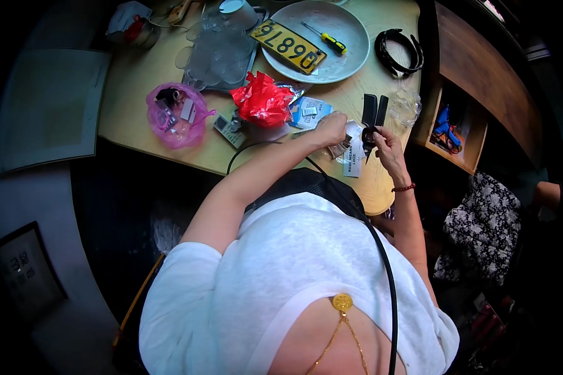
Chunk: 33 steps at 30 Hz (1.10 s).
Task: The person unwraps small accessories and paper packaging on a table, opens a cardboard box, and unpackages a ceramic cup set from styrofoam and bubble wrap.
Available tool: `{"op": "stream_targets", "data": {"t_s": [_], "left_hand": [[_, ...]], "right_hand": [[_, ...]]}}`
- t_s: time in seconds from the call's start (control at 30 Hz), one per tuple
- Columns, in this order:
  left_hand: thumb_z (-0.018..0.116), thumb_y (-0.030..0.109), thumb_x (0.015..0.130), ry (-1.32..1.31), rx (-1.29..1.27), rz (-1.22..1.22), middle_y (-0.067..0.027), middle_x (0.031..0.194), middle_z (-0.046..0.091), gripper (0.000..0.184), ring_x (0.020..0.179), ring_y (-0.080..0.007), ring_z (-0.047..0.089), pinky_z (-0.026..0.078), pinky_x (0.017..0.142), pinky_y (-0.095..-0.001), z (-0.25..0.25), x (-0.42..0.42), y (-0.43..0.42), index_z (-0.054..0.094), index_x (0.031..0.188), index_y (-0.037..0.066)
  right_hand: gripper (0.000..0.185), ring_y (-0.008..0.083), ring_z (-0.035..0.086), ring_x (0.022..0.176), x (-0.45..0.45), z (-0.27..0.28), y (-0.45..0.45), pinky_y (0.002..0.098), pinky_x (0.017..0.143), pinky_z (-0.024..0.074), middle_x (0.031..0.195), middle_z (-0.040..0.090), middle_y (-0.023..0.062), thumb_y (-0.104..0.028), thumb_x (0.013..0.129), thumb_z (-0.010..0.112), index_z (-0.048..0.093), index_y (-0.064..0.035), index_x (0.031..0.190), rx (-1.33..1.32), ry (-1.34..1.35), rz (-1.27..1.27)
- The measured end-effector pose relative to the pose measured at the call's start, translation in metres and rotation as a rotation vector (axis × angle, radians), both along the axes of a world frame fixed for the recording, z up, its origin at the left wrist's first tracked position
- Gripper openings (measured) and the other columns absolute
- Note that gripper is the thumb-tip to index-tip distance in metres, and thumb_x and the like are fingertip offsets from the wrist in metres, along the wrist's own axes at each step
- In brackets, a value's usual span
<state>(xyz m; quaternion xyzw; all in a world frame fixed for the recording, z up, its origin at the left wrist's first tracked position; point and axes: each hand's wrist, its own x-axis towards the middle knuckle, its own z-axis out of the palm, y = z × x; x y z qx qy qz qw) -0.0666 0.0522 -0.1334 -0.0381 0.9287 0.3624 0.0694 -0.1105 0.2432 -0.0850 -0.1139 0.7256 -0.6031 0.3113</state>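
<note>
My left hand is closed over the table, next to a blue-and-white packet. Clear plastic wrapping and something small and shiny show just below its fingers; I cannot make out what they grip. In my right hand, fingers and thumb pinch a black tool with two flat, wide prongs pointing away from me and a thin pointed end towards me. Between the hands lies a white card printed "ROSE MEANS LOVE", partly under the plastic.
A crumpled red bag and an open pink bag lie to the left. Behind stand a round tray holding a yellow number plate and screwdriver, and a coiled black belt. An open drawer juts out at right. A black cable crosses my front.
</note>
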Motion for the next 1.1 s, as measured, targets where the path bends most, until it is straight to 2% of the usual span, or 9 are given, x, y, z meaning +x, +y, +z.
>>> {"op": "stream_targets", "data": {"t_s": [0.07,0.2,0.37,0.63,0.8,0.9,1.0,1.07,1.1], "left_hand": [[0.050,0.009,0.071,-0.011,-0.068,0.001,-0.0245,0.087,0.056,0.017,0.085,-0.0394,0.055,0.044,0.076,-0.0441,-0.018,-0.003,0.007,0.055,0.081,-0.004],[0.051,0.009,0.070,-0.055,-0.131,0.016,-0.0242,0.088,0.056,0.021,0.085,-0.0394,0.054,0.044,0.076,-0.0445,-0.021,-0.005,0.014,0.054,0.086,-0.004],[0.051,0.010,0.071,0.026,-0.157,0.159,-0.0216,0.086,0.056,0.016,0.082,-0.0381,0.055,0.044,0.072,-0.0442,-0.029,-0.010,0.016,0.057,0.081,0.000],[0.051,0.009,0.071,0.024,-0.099,0.190,-0.0180,0.084,0.056,0.011,0.082,-0.0347,0.055,0.044,0.073,-0.0406,-0.027,-0.009,0.012,0.059,0.075,0.002],[0.050,0.010,0.071,0.070,-0.078,0.137,-0.0169,0.081,0.056,0.011,0.082,-0.0339,0.055,0.043,0.074,-0.0400,-0.022,-0.002,0.002,0.057,0.073,0.001],[0.049,0.009,0.071,0.098,-0.062,0.073,-0.0173,0.079,0.058,0.012,0.078,-0.0345,0.056,0.044,0.072,-0.0403,-0.001,0.001,-0.002,0.056,0.075,0.000],[0.048,0.009,0.072,-0.062,0.016,0.114,-0.0173,0.073,0.059,0.013,0.074,-0.0360,0.057,0.045,0.069,-0.0406,0.011,0.005,-0.004,0.054,0.078,-0.001],[0.046,0.009,0.076,0.026,0.090,0.146,-0.0164,0.071,0.061,0.013,0.061,-0.0307,0.059,0.047,0.057,-0.0378,0.002,0.009,-0.007,0.049,0.082,-0.003],[0.046,0.009,0.076,0.028,0.091,0.147,-0.0164,0.071,0.061,0.013,0.061,-0.0307,0.059,0.047,0.057,-0.0378,0.004,0.010,-0.008,0.049,0.082,-0.003]], "right_hand": [[0.016,0.0054,0.053,0.055,0.005,0.000,-0.001,0.0181,0.045,0.0393,0.069,0.057,0.0004,-0.014,0.089,0.048,0.057,-0.0021,0.096,-0.005,-0.048,0.013],[0.016,0.0065,0.054,0.054,0.007,-0.019,0.000,0.0185,0.047,0.0415,0.073,0.060,0.0041,-0.012,0.088,0.049,0.057,-0.0004,0.095,-0.190,-0.084,-0.063],[0.016,0.0079,0.053,0.054,-0.009,-0.020,0.002,0.0191,0.049,0.0443,0.076,0.061,0.0058,-0.006,0.086,0.050,0.054,0.0017,0.099,-0.196,-0.060,-0.220],[0.013,0.0096,0.060,0.062,-0.010,-0.044,-0.002,0.0187,0.049,0.0457,0.079,0.062,0.0068,-0.002,0.084,0.050,0.056,0.0007,0.095,-0.236,-0.185,-0.135],[0.015,0.0108,0.061,0.060,-0.003,-0.055,-0.013,0.0184,0.047,0.0441,0.078,0.063,0.0075,-0.004,0.083,0.052,0.059,0.0022,0.095,-0.178,-0.119,-0.204],[0.016,0.0107,0.061,0.061,-0.007,-0.044,-0.015,0.0186,0.048,0.0447,0.077,0.063,0.0074,-0.005,0.083,0.054,0.059,0.0025,0.095,-0.258,-0.092,-0.218],[0.013,0.0100,0.061,0.060,-0.005,-0.042,-0.016,0.0191,0.050,0.0456,0.075,0.062,0.0059,-0.006,0.082,0.056,0.058,0.0017,0.092,-0.229,-0.068,-0.163],[0.007,0.0111,0.059,0.060,-0.001,-0.048,-0.017,0.0212,0.050,0.0457,0.072,0.060,0.0053,-0.001,0.079,0.057,0.057,0.0001,0.086,-0.128,0.098,-0.234],[0.007,0.0111,0.059,0.060,0.001,-0.044,-0.018,0.0212,0.050,0.0457,0.072,0.060,0.0053,-0.001,0.079,0.057,0.057,0.0001,0.086,-0.127,0.100,-0.232]]}}
